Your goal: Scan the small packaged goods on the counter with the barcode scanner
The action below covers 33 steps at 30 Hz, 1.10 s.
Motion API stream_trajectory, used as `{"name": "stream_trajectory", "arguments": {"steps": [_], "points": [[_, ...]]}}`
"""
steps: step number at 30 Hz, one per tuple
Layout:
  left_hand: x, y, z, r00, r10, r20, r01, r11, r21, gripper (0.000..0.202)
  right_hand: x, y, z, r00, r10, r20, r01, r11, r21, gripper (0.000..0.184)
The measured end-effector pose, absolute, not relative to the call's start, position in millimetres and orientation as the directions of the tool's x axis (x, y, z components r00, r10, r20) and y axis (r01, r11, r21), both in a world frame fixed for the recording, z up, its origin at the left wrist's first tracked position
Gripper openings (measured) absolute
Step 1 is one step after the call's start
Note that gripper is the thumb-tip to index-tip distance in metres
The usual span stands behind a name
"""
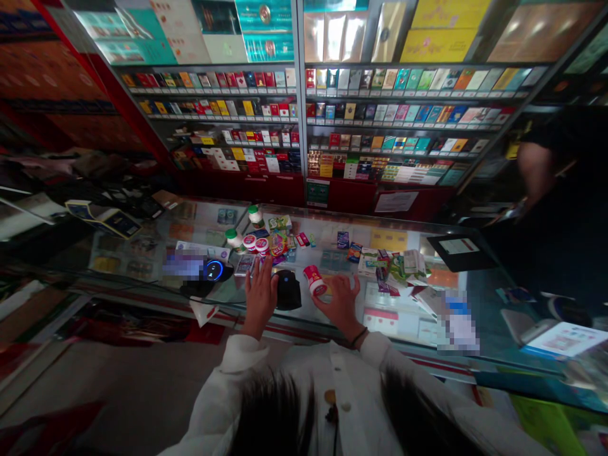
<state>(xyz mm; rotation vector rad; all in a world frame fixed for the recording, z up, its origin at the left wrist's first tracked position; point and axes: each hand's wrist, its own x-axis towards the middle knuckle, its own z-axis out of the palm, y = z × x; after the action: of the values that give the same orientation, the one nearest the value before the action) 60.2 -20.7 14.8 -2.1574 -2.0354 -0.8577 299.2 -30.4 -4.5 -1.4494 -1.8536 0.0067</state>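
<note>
Two spread hands work over a glass counter (332,223). The right hand (339,304) has its fingers open, touching a red-and-white tin (314,280) that sits tilted on the glass, though whether they pinch it is impossible to tell. The left hand (260,297) lies open, fingers apart, just beside a black box (287,290).

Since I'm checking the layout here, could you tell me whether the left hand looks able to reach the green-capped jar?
Probably yes: the left hand sits on the glass counter near the green-capped jar; small round tins lie between, so it would pass over them.
</note>
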Motion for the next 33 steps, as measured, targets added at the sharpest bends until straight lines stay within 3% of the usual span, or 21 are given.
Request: {"name": "stream_trajectory", "arguments": {"steps": [9, 22, 27, 33], "points": [[59, -18, 19, -0.039, 0.913, 0.406, 0.927, -0.119, 0.356, 0.056, 294, -39, -5, -0.179, 0.790, 0.587, 0.844, 0.430, -0.321, 0.030], [53, -21, 18, -0.056, 0.907, 0.417, 0.927, -0.108, 0.360, 0.056, 294, -43, -2, -0.197, 0.822, 0.534, 0.863, 0.404, -0.304, 0.026], [55, -20, 21, -0.058, 0.915, 0.399, 0.921, -0.106, 0.375, 0.056, 294, -41, -6, -0.183, 0.822, 0.540, 0.847, 0.410, -0.337, 0.031], [89, -16, 30, 0.033, 0.904, 0.425, 0.912, -0.201, 0.357, 0.057, 306, -38, -3, -0.014, 0.820, 0.572, 0.827, 0.331, -0.454, 0.034]]}}
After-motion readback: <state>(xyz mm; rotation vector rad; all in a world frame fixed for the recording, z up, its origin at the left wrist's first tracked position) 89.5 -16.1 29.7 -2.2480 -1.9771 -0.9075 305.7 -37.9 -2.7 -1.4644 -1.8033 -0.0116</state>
